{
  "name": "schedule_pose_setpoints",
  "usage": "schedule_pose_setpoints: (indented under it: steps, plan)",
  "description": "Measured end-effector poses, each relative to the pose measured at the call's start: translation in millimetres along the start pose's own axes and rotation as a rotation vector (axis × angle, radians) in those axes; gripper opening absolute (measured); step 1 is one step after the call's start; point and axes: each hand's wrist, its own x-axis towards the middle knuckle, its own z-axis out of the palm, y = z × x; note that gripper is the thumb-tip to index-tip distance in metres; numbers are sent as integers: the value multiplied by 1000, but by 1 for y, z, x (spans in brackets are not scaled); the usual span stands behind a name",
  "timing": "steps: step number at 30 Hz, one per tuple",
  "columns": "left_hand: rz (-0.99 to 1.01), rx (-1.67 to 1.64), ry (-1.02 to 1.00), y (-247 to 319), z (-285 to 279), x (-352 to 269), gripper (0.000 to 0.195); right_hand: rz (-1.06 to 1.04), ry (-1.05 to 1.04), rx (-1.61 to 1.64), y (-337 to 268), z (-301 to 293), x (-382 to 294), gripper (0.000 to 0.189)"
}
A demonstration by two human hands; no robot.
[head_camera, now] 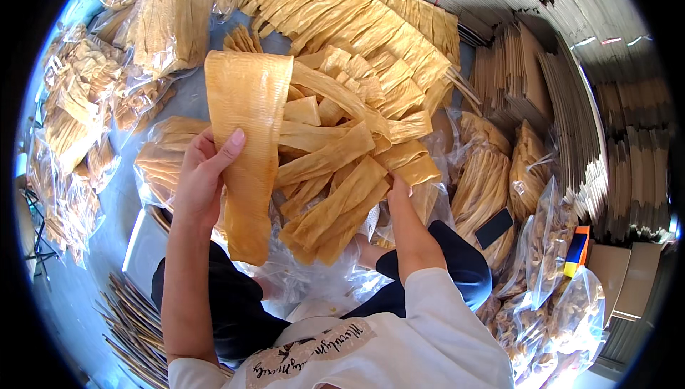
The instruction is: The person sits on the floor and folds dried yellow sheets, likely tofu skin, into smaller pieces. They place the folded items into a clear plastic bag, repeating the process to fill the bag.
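My left hand [206, 175] grips a wide, folded yellow sheet of what looks like dried bean curd skin [246, 121], the thumb lying on its front. It hangs down to the left of a heap of loose strips [326, 175]. At the heap's right side is my right hand [400, 188], its fingers at the edge of a strip [409, 164]; the strip partly hides the fingertips. Beyond the heap, long rows of the same sheets [353, 20] hang over or lie along thin sticks [465, 89]. Clear plastic [299, 276] lies below the strips, between my legs.
Plastic bags of dried sheets stand at the left [171, 25] and right [481, 186]. A black phone [494, 228] rests on a right-hand bag. Flattened cardboard [524, 73] is stacked farther right. Thin sticks [134, 330] lie at the lower left, beside my leg.
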Motion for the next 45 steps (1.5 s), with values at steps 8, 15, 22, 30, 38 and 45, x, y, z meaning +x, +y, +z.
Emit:
schedule_pose_setpoints:
  steps: [8, 15, 22, 30, 38, 45]
  plan:
    - [5, 14, -15, 4, 1, -4, 29, -552, 268, -492, -7, -6, -29, 41]
    - [11, -6, -29, 5, 4, -6, 32, -829, 296, -523, -69, 2, -56, 40]
    - [101, 3, -47, 7, 5, -6, 28, -1150, -255, -241, -180, 25, -182, 27]
    - [280, 72, 18, -20, 6, 11, 24, -899, -882, -291, -216, 25, -278, 48]
    - [-363, -480, -80, -40, 32, 2, 39, -448, -1170, -419, -111, 38, -326, 60]
    - [11, -290, -192, -49, 35, -21, 55, -603, -1191, -505, -101, 26, -345, 61]
